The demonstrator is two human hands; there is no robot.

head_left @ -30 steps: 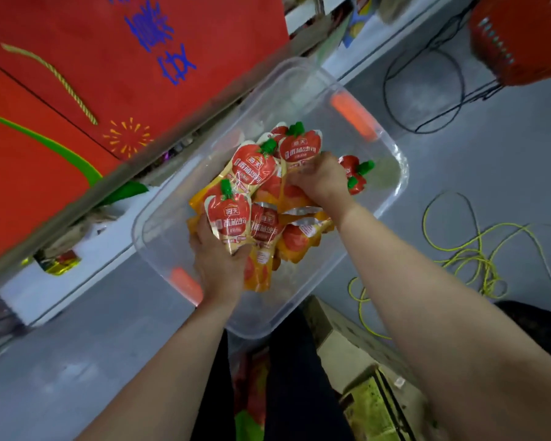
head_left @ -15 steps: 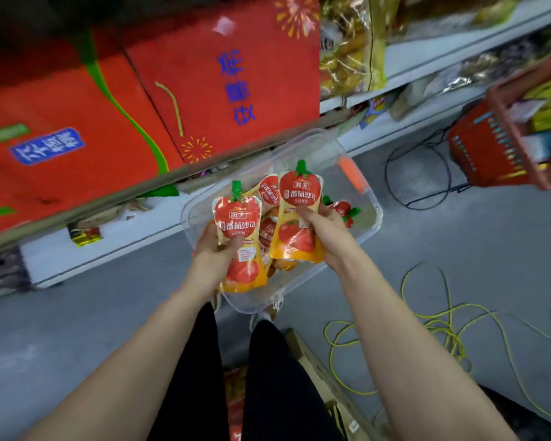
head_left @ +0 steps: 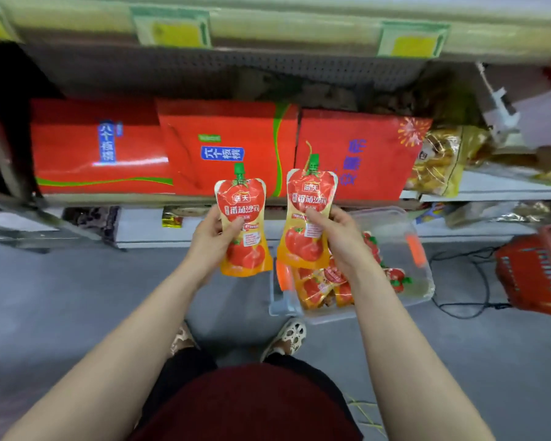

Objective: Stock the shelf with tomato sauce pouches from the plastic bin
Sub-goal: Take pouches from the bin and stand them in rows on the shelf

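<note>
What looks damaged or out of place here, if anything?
Nothing looks damaged: the left pouch in the left hand and the right pouch in the right hand seem intact. Only a loose black cable lies on the floor beside the bin.

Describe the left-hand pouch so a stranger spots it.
Find the red boxes on the shelf. Held before them, the left tomato sauce pouch, in the left hand, is over grey floor; the right pouch, in the right hand, is higher and overlaps the plastic bin.
</note>
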